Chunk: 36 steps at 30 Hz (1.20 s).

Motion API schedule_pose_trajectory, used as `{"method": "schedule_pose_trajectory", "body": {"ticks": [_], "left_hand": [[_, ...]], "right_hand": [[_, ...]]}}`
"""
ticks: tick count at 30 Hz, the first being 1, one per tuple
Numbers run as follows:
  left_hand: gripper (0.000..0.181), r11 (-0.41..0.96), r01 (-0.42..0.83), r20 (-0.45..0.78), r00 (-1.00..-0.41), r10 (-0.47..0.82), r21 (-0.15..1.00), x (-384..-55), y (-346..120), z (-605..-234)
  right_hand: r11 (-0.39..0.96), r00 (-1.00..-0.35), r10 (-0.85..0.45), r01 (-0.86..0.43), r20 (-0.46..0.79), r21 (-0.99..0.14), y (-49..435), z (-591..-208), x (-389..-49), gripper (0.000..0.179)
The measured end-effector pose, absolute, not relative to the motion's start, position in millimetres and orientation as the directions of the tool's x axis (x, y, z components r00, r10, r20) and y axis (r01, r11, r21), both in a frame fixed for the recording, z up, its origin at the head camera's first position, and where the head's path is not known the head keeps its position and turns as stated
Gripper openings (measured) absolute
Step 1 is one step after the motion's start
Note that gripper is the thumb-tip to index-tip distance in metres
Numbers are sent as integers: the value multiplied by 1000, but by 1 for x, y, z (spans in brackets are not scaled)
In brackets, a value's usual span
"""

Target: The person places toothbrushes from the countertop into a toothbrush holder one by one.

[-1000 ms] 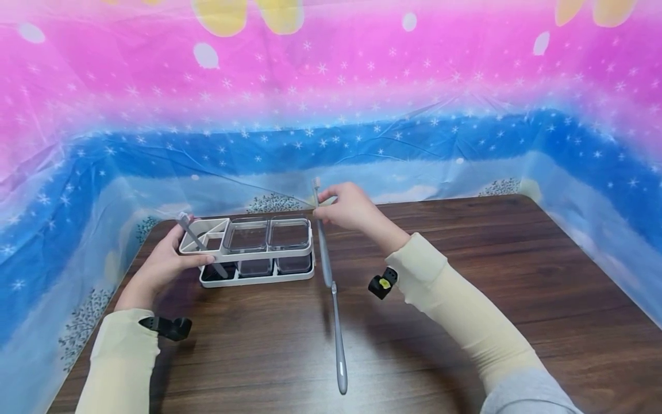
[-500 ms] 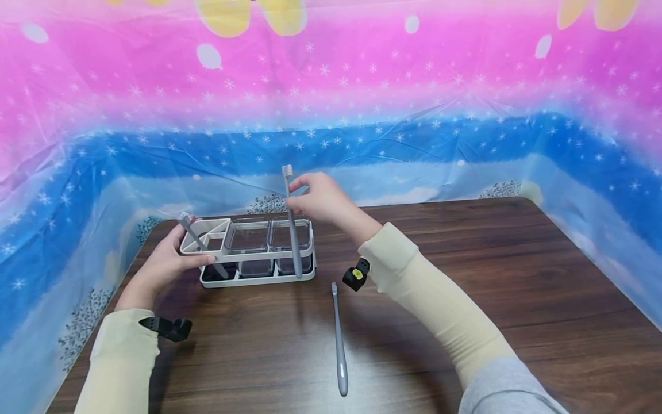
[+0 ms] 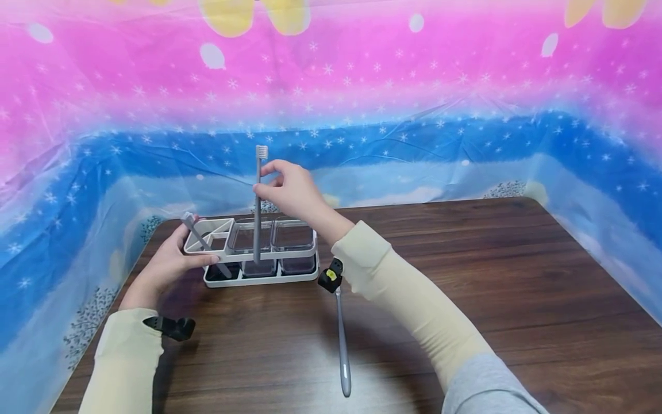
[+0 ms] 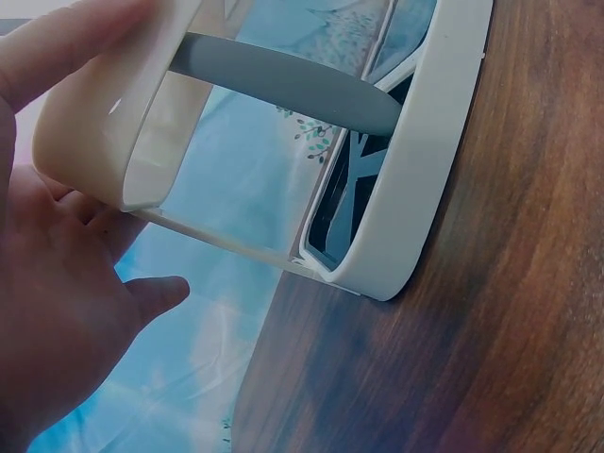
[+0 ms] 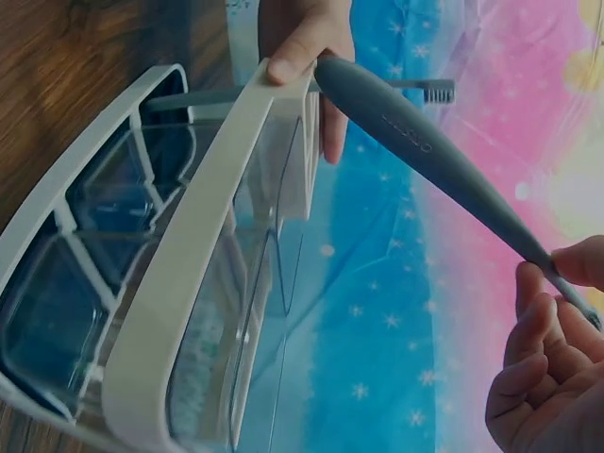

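A white two-tier toothbrush holder (image 3: 292, 253) with clear cups stands at the left of the table. My left hand (image 3: 165, 261) grips its left end, thumb along the front of the upper rim and fingers behind. Through a left compartment leans a grey toothbrush (image 4: 283, 83), its handle reaching the lower tier. My right hand (image 3: 295, 187) pinches another grey toothbrush (image 5: 425, 151) near the head, between thumb and fingers. That brush hangs nearly upright, bristles up, before the holder's middle in the head view. The right wrist view has its handle end close to the upper rim.
A third grey toothbrush (image 3: 343, 351) lies on the brown wooden table (image 3: 465, 287), right of the holder, its head partly covered by the right wrist's black camera (image 3: 331, 276). A pink and blue patterned cloth (image 3: 362, 115) hangs round the table's back and sides.
My right hand has carried its toothbrush leftward and up, from right of the holder to in front of its middle. The left hand and the holder have stayed in place.
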<state>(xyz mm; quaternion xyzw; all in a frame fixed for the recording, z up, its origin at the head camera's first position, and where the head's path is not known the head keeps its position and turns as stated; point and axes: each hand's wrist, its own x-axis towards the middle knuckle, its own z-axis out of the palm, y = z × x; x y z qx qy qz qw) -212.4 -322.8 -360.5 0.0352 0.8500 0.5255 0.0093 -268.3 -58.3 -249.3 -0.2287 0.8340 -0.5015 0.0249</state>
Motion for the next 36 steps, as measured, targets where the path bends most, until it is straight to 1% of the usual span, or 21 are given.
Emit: {"method": "schedule_pose_trajectory", "body": {"ticks": [7, 13, 19, 24, 29, 33, 36], "left_hand": [[110, 465, 7, -15, -999, 43, 885, -212, -323, -359], [109, 489, 29, 6, -999, 48, 872, -213, -325, -361], [109, 453, 19, -4, -999, 49, 891, -215, -324, -363], [108, 445, 22, -1, -999, 51, 895, -215, -324, -363], [104, 419, 41, 15, -998, 63, 907, -214, -324, -363], [104, 401, 48, 19, -997, 75, 915, -214, -324, -363], [103, 401, 51, 20, -997, 81, 915, -213, -324, -363]], "right_hand": [[354, -878, -396, -416, 268, -838, -76, -244, -264, 29], [354, -861, -399, -461, 314, -814, -90, -245, -263, 28], [334, -842, -398, -502, 363, -798, -101, -252, -262, 28], [309, -799, -415, -574, 436, -758, -110, -261, -258, 29], [311, -727, -440, -674, 527, -670, -117, -274, -254, 25], [331, -692, -473, -713, 546, -617, -120, -282, -251, 25], [357, -691, -493, -715, 528, -602, -123, -288, -250, 26]]}}
